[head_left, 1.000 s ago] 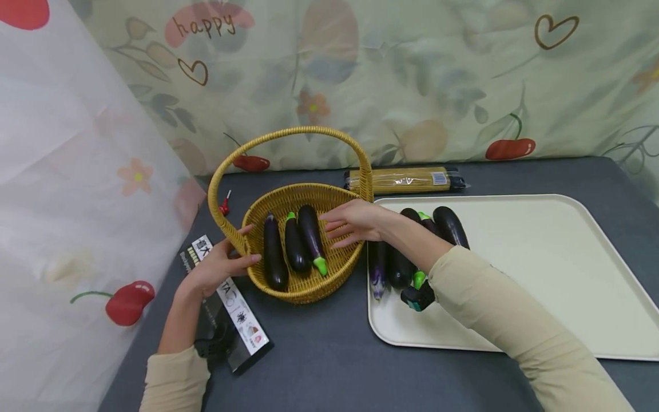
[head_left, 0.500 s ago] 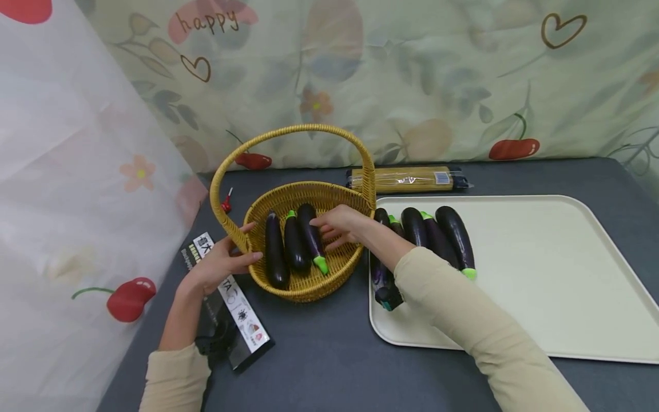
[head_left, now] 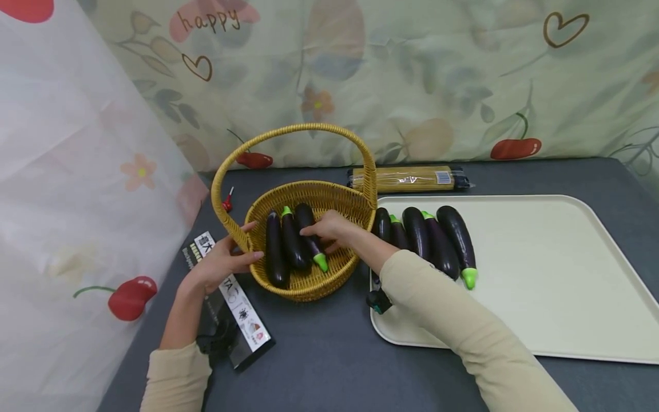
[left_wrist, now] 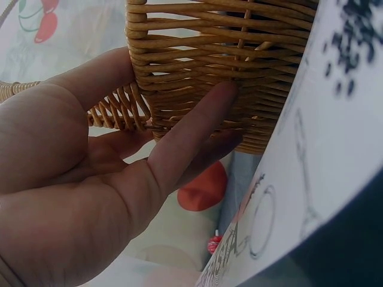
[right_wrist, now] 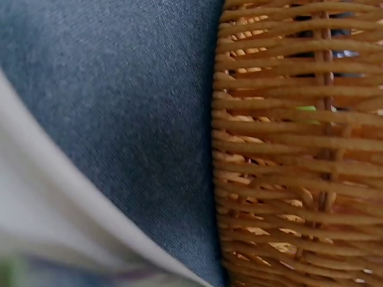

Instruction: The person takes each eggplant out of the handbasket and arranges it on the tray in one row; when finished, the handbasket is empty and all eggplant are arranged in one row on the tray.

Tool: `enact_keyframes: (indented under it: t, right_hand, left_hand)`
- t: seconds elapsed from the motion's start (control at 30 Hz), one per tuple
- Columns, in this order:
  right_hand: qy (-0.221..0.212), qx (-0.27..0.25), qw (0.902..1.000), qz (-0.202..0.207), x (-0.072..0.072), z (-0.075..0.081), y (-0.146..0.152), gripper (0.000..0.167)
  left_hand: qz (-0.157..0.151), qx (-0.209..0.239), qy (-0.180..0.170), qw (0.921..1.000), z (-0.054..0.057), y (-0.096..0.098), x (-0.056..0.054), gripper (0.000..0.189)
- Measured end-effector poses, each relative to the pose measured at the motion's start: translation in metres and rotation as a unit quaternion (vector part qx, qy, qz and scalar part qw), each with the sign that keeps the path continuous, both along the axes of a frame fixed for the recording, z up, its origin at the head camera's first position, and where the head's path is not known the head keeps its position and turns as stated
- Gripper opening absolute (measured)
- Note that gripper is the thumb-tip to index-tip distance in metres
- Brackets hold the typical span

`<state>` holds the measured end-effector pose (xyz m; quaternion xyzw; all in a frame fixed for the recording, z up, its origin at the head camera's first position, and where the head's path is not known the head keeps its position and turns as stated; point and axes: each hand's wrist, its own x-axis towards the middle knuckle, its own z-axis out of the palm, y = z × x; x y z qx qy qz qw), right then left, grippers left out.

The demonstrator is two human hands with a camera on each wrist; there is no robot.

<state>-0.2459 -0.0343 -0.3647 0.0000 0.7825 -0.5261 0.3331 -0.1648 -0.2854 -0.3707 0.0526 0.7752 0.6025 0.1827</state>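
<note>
A wicker basket (head_left: 329, 286) with a tall arched handle holds three dark purple eggplants side by side. My left hand (head_left: 220, 266) grips its left wall by the handle's foot, thumb over the rim. In the left wrist view, fingers (left_wrist: 191, 140) lie along the outer weave. Inside the basket, my right hand (head_left: 334, 229) grips the rightmost eggplant (head_left: 304, 215), fingertips reaching between it and the middle eggplant (head_left: 294, 246). The left eggplant (head_left: 276, 252) lies apart from the hand. In the right wrist view, the basket wall (right_wrist: 287, 143) hides the right hand.
Right of the basket, a cream tray (head_left: 546, 274) bears several eggplants at its left end, partly behind the right forearm. A noodle packet (head_left: 407, 179) lies behind the tray. Under the left forearm is a black-and-white box (head_left: 242, 315). A small red item (head_left: 227, 203) lies behind it.
My right hand has moved left and down into the basket, from open above its right side onto the rightmost eggplant. The middle eggplant's green end has shifted left. The left hand stays put.
</note>
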Motion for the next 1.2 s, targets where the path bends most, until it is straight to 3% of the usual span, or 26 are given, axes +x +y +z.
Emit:
enact_keyframes:
  t: [0.23, 0.7, 1.0, 1.2]
  right_hand:
    - [0.039, 0.054, 0.9975, 0.024, 0.002, -0.003, -0.005, 0.039]
    - [-0.031, -0.029, 0.9987, 0.027, -0.009, 0.021, 0.030, 0.063]
    - [-0.059, -0.141, 0.9867, 0.056, -0.005, 0.038, 0.049, 0.053]
    - [-0.054, -0.166, 0.9826, 0.065, 0.001, 0.050, 0.065, 0.061]
  left_hand:
    - [0.001, -0.010, 0.001, 0.9999, 0.000, -0.002, 0.000, 0.076]
    - [0.003, -0.006, 0.000, 1.0000, 0.003, 0.000, 0.001, 0.075]
    - [0.003, -0.011, -0.003, 0.9999, 0.004, 0.000, 0.001, 0.075]
    - [0.002, -0.010, -0.002, 0.9999, 0.003, 0.000, 0.001, 0.076]
